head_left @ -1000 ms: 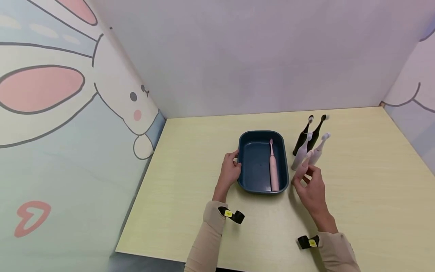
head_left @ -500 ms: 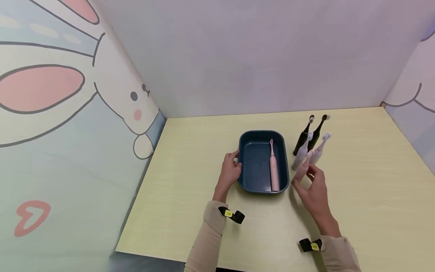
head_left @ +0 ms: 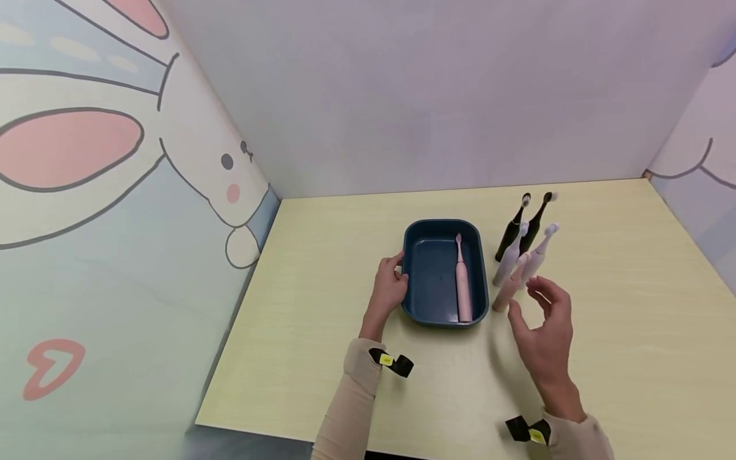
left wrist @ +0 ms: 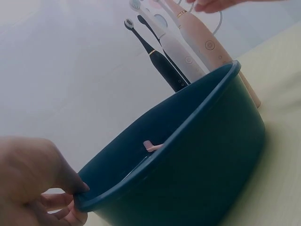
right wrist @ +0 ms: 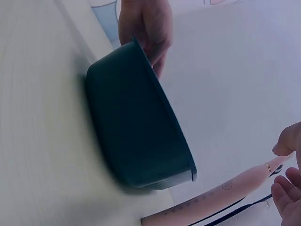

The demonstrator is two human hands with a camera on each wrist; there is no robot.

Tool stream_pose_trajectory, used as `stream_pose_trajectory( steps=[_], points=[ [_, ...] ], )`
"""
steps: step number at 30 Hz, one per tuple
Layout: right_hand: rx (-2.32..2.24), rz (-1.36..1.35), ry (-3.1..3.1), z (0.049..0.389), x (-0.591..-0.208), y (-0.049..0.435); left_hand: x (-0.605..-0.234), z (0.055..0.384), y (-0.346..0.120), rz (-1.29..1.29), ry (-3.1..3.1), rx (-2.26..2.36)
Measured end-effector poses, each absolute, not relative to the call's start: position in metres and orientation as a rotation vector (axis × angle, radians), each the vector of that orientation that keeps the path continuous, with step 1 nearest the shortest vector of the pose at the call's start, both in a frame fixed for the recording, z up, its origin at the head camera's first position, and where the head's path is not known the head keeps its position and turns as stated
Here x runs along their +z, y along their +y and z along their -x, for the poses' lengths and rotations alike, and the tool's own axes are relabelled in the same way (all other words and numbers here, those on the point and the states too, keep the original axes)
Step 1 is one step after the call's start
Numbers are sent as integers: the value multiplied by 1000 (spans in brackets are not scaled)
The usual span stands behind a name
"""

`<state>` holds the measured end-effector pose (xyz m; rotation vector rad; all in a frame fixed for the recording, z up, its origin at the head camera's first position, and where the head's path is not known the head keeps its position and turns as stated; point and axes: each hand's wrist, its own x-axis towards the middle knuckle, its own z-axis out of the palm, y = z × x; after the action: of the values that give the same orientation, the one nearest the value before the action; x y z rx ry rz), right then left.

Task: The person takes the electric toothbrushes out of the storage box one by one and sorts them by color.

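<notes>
My left hand point(head_left: 389, 289) pinches the left rim of a dark blue plastic basin point(head_left: 432, 281), thumb inside and fingers outside in the left wrist view. One pink electric toothbrush point(head_left: 463, 291) lies in the basin along its right wall. To the basin's right a second pink electric toothbrush point(head_left: 508, 291) stands upright on the table. My right hand point(head_left: 546, 332) is just right of it, thumb and fingers apart, holding nothing. Close behind stand two pale lilac toothbrushes, a left one point(head_left: 507, 263) and a right one point(head_left: 535, 260).
Two black electric toothbrushes, one on the left point(head_left: 508, 237) and one on the right point(head_left: 530, 233), stand at the back of the group. The light wooden table point(head_left: 310, 306) meets a pale wall point(head_left: 437, 96) behind, and a rabbit-painted wall point(head_left: 115, 287) on the left.
My right hand has let go of the standing pink toothbrush and drawn back to the right and nearer. The left hand and basin have stayed in place.
</notes>
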<state>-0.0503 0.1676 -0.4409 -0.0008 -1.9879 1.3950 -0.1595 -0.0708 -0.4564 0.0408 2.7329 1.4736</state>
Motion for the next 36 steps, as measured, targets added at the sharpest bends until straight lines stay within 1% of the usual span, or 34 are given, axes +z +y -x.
stream_pose_trajectory(
  steps=[8,11,16,20,28,36],
  points=[
    [1423,-180,-1907,40,-409,141,-454,159,-71,-41,2731,1469],
    [1380,-270,-1918,45,-414,138,-453,159,-71,-39,2730,1471],
    [1293,-363,-2017,62,-438,136,-456,159,-71,-42,2728,1473],
    [1280,-319,-2189,70,-446,131,-457,159,-71,-46,2723,1478],
    [1437,-168,-2478,80,-446,118,-455,160,-70,-39,2720,1480],
    [1348,-49,-2820,97,-442,113,-457,162,-71,-42,2719,1478]
  ],
)
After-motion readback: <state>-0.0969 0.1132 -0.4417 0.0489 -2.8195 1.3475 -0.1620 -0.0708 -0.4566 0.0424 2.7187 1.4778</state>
